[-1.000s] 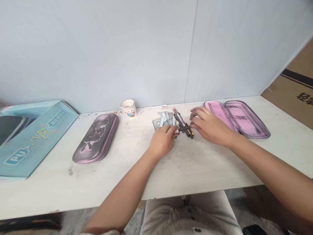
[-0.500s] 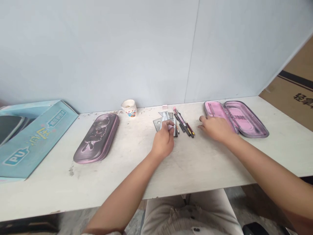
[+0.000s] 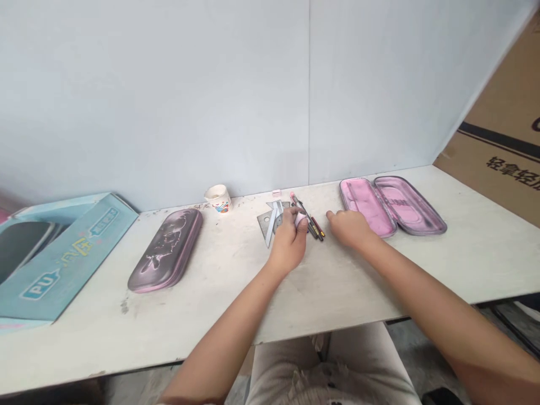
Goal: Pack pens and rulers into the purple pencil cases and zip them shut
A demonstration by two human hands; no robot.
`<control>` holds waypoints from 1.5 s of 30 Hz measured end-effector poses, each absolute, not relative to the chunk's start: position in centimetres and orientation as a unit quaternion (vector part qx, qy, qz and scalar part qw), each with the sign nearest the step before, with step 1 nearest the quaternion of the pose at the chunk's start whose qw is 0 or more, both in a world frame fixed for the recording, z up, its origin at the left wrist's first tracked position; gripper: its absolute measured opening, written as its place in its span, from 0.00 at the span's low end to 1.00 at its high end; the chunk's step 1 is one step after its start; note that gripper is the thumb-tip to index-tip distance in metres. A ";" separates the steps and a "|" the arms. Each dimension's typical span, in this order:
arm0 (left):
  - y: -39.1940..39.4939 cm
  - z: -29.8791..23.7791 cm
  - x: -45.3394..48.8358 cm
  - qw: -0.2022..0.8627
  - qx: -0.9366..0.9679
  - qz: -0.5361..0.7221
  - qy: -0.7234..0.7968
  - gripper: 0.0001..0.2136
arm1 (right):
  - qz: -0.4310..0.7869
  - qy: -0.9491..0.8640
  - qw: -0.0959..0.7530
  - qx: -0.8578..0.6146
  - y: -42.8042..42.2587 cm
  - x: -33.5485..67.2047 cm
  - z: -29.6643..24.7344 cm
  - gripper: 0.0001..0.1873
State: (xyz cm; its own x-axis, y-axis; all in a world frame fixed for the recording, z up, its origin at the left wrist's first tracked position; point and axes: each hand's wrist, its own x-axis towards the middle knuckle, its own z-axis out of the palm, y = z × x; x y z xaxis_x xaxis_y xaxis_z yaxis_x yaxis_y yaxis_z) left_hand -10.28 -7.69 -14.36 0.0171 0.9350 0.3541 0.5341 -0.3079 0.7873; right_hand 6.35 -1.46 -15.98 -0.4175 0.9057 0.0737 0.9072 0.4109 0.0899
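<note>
My left hand is closed around a small pale-lilac object, whose kind I cannot make out. It hovers over the rulers and beside several pens lying together on the table. My right hand is curled just right of the pens, its fingertips turned down; whether they hold anything is hidden. Behind it a pink-lined pencil case lies unzipped and spread flat. A small pink eraser-like block sits near the wall.
A closed dark pencil case with pink edging lies at left. Behind it stands a paper cup. An open light-blue box takes up the table's left end; a brown carton stands beyond the right end.
My right hand has moved closer to the pens and its fingers have curled in. My left hand keeps the lilac object and has shifted slightly toward the pens. The view has shifted too.
</note>
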 end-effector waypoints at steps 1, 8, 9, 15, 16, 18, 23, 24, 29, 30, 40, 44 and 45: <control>-7.5 -14.3 -9.9 0.233 0.672 0.446 0.543 0.11 | -0.055 -0.839 0.013 -0.541 -1.4 6.3 -16.1 0.13; -7.4 -15.5 -8.6 0.301 0.648 0.474 0.515 0.12 | 0.366 -0.687 0.463 -0.424 -2.0 6.1 -16.5 0.09; -7.4 -15.7 -8.6 0.304 0.650 0.467 0.517 0.13 | 0.424 -0.640 0.510 -0.388 -2.3 5.9 -16.4 0.10; -7.8 -15.7 -9.0 0.279 0.668 0.420 0.548 0.15 | 0.447 -0.619 0.520 -0.382 -3.5 5.7 -15.4 0.15; -7.9 -15.7 -9.0 0.272 0.670 0.414 0.553 0.15 | 0.428 -0.633 0.515 -0.390 -3.6 5.8 -15.4 0.16; -7.9 -15.6 -8.9 0.254 0.676 0.398 0.565 0.15 | 0.386 -0.660 0.510 -0.393 -3.6 6.0 -15.4 0.16; -8.0 -15.9 -8.6 0.206 0.702 0.357 0.581 0.15 | 0.342 -0.683 0.506 -0.400 -3.9 6.0 -15.7 0.16; -8.0 -15.9 -8.5 0.200 0.706 0.352 0.581 0.15 | 0.340 -0.680 0.504 -0.411 -4.0 5.9 -15.7 0.16; -8.1 -16.1 -8.4 0.188 0.711 0.339 0.586 0.16 | 0.318 -0.686 0.501 -0.422 -4.4 5.8 -15.8 0.12; -8.1 -16.1 -8.4 0.188 0.712 0.338 0.586 0.16 | 0.320 -0.685 0.504 -0.418 -4.4 5.8 -15.8 0.12; -8.2 -16.3 -8.4 0.169 0.710 0.332 0.597 0.15 | 0.314 -0.690 0.516 -0.399 -4.7 5.2 -16.5 0.10; -8.2 -16.3 -8.5 0.179 0.693 0.361 0.598 0.15 | 0.289 -0.734 0.505 -0.352 -5.2 4.6 -16.3 0.12; -8.1 -16.4 -8.6 0.179 0.687 0.369 0.599 0.15 | 0.282 -0.744 0.499 -0.344 -5.2 4.5 -16.2 0.13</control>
